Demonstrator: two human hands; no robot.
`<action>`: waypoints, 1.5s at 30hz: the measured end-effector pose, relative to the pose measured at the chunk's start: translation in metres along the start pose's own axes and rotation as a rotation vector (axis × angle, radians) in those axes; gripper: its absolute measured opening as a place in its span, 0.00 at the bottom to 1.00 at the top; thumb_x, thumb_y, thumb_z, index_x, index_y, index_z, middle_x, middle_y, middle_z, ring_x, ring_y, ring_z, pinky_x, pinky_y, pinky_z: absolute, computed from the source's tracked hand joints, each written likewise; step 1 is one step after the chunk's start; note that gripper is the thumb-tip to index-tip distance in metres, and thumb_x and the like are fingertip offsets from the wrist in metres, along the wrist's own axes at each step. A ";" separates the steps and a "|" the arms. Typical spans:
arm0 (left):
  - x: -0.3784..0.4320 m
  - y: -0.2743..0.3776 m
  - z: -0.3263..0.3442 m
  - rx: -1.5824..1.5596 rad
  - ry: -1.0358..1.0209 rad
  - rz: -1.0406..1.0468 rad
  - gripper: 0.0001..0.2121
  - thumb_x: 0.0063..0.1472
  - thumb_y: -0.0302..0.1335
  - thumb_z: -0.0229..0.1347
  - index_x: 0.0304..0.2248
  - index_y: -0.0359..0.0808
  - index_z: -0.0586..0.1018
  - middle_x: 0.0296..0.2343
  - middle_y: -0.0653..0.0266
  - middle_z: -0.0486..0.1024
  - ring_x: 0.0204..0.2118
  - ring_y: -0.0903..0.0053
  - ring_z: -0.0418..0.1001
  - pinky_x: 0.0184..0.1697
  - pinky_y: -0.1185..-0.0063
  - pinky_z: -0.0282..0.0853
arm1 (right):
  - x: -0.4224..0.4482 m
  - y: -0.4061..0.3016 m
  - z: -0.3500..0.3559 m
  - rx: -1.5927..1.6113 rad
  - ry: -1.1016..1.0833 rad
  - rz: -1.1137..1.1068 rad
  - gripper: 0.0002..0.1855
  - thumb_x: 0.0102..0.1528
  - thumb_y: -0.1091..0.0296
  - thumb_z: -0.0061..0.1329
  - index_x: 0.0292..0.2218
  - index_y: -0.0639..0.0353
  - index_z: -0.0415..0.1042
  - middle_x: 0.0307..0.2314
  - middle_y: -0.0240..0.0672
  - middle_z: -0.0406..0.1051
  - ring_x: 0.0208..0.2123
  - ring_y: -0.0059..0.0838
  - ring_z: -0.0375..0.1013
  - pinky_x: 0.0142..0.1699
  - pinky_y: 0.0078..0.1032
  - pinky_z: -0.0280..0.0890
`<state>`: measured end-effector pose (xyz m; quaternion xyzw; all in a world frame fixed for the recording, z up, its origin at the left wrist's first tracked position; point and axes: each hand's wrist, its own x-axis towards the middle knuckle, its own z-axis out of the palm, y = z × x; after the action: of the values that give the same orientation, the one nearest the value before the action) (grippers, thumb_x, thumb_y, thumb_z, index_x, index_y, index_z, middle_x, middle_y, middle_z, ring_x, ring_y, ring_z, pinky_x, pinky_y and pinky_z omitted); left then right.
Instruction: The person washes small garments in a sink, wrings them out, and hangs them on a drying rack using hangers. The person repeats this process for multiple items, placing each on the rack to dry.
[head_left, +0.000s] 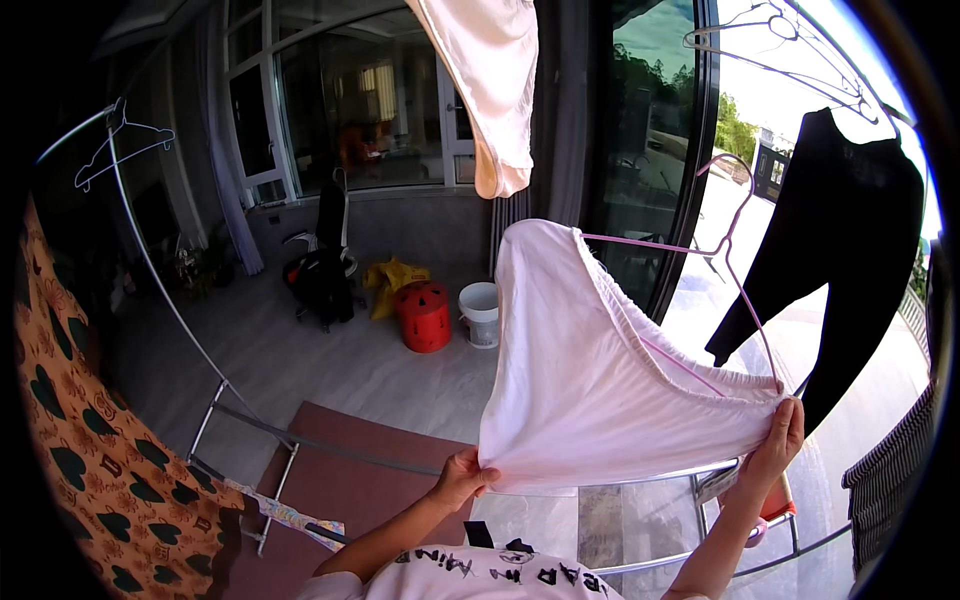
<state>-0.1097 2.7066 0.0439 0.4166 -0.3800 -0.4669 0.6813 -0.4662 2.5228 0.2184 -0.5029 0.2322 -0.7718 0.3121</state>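
A pale pink elastic-waist garment, seemingly a pair of briefs, is spread wide in front of me. Inside its gathered waistband runs a pink clothes hanger, its hook standing free above at the upper right. My left hand pinches the cloth at the lower left corner. At the right end of the waistband, by the hanger's lower corner, my right hand grips the fabric. A second pale pink garment hangs higher up, its top cut off by the picture's edge.
Black trousers and several bare hangers hang at right. A metal drying rack with an empty hanger stands left, beside heart-patterned orange cloth. Beyond are an office chair, a red bin and a white bucket.
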 end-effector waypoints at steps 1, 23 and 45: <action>0.000 0.001 -0.010 0.035 -0.003 -0.007 0.11 0.53 0.30 0.63 0.34 0.36 0.76 0.23 0.73 0.72 0.19 0.90 0.64 0.19 0.89 0.60 | 0.000 0.001 -0.005 -0.059 -0.010 -0.021 0.12 0.62 0.63 0.42 0.29 0.61 0.67 0.22 0.19 0.58 0.25 0.08 0.52 0.30 0.08 0.48; -0.050 -0.016 -0.004 0.318 0.053 -0.279 0.06 0.56 0.27 0.59 0.30 0.35 0.75 0.20 0.73 0.72 0.21 0.90 0.68 0.23 0.88 0.63 | 0.302 -0.162 0.225 -0.867 0.374 -0.626 0.21 0.61 0.49 0.33 0.39 0.51 0.74 0.32 0.38 0.75 0.36 0.41 0.74 0.40 0.36 0.66; -0.168 -0.047 -0.035 0.134 0.080 -0.523 0.08 0.62 0.31 0.51 0.32 0.34 0.74 0.20 0.70 0.71 0.20 0.88 0.68 0.22 0.89 0.64 | -0.323 0.048 -0.177 -1.733 -1.388 0.040 0.12 0.52 0.66 0.43 0.39 0.53 0.71 0.34 0.33 0.70 0.36 0.33 0.71 0.37 0.30 0.63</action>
<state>-0.1388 2.8635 -0.0337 0.5629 -0.2623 -0.5840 0.5228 -0.5205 2.7282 -0.0862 -0.8701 0.4761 0.1062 -0.0704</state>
